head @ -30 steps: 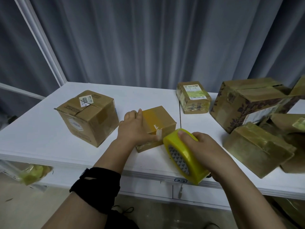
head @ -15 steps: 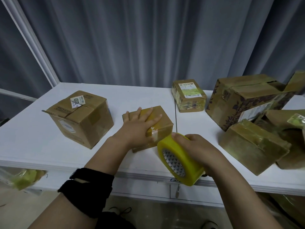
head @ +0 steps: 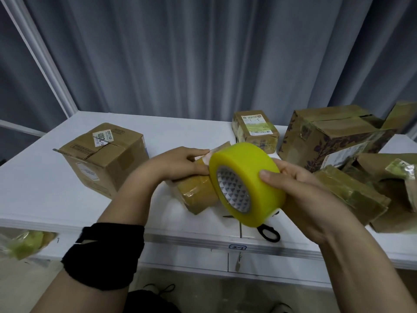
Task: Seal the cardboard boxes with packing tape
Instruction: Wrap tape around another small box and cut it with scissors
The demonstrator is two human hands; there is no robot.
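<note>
On the white table [head: 40, 199] we're gripping the yellow tape roll [head: 246, 184] in our right hand [head: 300, 195]; just beside it, our left hand [head: 180, 163] is clasping the small taped box [head: 196, 195] — light and slippery-looking, so we're judging its edges the best hold.

Tape roll [head: 247, 185] raised off the table [head: 40, 190] in right hand [head: 300, 190], now in front of the small box [head: 196, 193] — left hand [head: 178, 163] off the box top, pinching the tape end — scissors handle [head: 269, 232] now uncovered beneath the roll.
</note>
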